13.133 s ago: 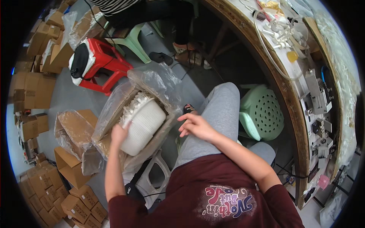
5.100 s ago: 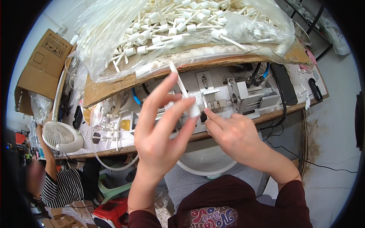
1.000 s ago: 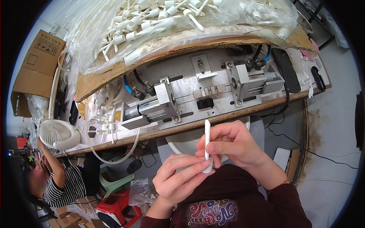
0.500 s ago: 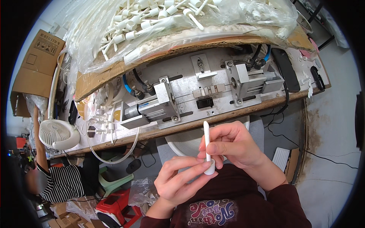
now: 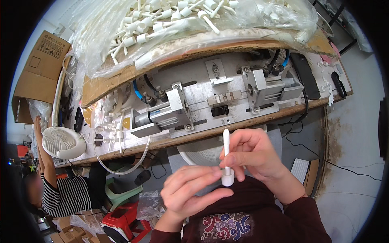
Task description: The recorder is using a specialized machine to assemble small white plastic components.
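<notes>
My right hand (image 5: 257,156) pinches the slim rod of a white applicator cap (image 5: 228,179) between thumb and fingers. The rod stands nearly upright with its rounded tip at the top, and the ribbed cap is at the lower end. My left hand (image 5: 184,192) is beside the cap, its fingers stretched out to the cap's left and its thumb held apart below. Whether a left fingertip still touches the cap is hard to tell. Both hands are in front of the bench edge, over my dark red sweatshirt.
A metal fixture with two air cylinders (image 5: 160,121) (image 5: 269,91) sits on the bench. Behind it, many similar white caps (image 5: 166,16) lie in clear plastic over cardboard (image 5: 117,87). A white fan (image 5: 63,142) is at left, near another person in stripes (image 5: 67,196). A black phone-like slab (image 5: 304,75) lies right.
My left fingers have loosened from the cap and spread. The applicator cap has shifted slightly right in my right hand, showing its ribbed side. The other person's arm has moved a little.
</notes>
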{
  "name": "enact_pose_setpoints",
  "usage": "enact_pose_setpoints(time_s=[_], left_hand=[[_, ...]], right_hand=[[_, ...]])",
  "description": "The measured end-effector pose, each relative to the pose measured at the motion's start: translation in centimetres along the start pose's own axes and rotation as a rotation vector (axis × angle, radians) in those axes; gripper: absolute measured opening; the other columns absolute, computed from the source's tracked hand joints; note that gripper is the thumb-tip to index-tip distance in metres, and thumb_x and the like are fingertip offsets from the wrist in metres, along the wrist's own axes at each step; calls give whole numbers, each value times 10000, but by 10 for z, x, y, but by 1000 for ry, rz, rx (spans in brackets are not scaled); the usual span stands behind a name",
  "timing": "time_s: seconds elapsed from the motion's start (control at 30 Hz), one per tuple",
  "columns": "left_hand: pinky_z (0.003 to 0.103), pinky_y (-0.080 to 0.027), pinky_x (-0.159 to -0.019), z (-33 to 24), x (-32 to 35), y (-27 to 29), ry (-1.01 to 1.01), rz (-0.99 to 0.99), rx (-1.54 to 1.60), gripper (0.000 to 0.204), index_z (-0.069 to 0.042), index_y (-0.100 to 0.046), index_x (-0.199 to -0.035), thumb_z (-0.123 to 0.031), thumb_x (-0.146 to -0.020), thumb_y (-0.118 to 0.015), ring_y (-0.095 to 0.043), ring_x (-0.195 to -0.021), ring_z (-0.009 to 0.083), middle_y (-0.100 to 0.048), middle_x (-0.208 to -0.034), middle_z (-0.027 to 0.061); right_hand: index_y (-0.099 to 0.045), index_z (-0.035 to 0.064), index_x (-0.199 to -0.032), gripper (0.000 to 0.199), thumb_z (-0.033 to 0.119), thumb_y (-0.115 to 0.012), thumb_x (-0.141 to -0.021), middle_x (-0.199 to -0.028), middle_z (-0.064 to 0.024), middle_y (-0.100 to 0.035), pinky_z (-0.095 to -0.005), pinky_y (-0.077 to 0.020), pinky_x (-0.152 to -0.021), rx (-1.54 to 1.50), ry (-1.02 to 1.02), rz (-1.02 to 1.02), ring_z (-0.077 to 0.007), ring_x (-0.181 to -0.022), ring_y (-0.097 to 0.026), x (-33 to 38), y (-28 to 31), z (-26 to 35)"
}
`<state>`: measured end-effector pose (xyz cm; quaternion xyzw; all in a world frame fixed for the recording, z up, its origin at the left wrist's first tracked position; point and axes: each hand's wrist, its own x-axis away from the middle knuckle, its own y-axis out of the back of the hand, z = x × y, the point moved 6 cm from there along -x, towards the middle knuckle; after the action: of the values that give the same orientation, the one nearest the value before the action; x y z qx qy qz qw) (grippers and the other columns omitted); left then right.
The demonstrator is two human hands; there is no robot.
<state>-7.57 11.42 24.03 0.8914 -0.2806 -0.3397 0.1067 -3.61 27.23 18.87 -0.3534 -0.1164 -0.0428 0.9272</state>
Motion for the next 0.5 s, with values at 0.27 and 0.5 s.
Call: enact_pose_setpoints(time_s=[0.27, 0.5], left_hand=[[308, -512, -825, 25, -109, 58, -127, -345, -376, 191, -15, -743, -985, 55, -808, -734, -663, -913, 216, -720, -999, 107], [378, -515, -886, 82, -218, 22, -263, -119, -830, 198, -75, -745, -1057, -90, -877, -667, -648, -1024, 286, -717, -1070, 92]], right_hand=[[-746, 48, -915, 196, 135, -830, -761, -834, -22, -713, -210, -373, -492, 1399, 661, -215, -47, -504, -475, 0, -29, 110], [-702, 41, -924, 229, 235, -746, -811, -757, -68, -664, -313, -482, -628, 1765, 1133, -516, -188, -635, -592, -111, -33, 200]])
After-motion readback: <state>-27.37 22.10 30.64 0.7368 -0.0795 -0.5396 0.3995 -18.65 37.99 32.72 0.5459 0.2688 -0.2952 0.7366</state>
